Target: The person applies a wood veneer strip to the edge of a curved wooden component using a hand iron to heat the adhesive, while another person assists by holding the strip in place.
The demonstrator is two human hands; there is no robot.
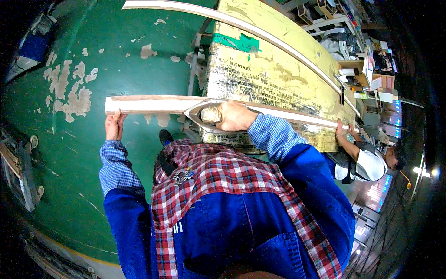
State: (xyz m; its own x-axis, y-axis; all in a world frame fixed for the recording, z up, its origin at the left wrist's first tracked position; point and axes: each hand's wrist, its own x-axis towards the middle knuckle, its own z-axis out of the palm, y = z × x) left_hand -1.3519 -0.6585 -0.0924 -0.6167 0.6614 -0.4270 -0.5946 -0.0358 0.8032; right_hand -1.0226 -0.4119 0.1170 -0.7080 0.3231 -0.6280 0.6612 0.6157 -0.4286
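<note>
A long white strip with wood-brown edges point(158, 104) lies across the yellow-covered table, its left end jutting out past the table over the floor. My left hand point(114, 126) pinches that end between thumb and fingers. On the strip near the table's left edge sits a worn metal clothes iron point(194, 113), its pointed tip facing left. My right hand point(236, 116) is closed around the iron's handle, which it mostly hides. A second long white strip point(260, 31) runs along the far part of the table, also jutting past its left edge.
The table top point(283, 69) is wrapped in worn yellow film with green tape point(241, 43). At its right end a co-worker point(367, 160) has hands at my strip's other end. Shelves and boxes point(371, 74) stand far right. A wheeled cart point(21, 172) is at left on the green floor.
</note>
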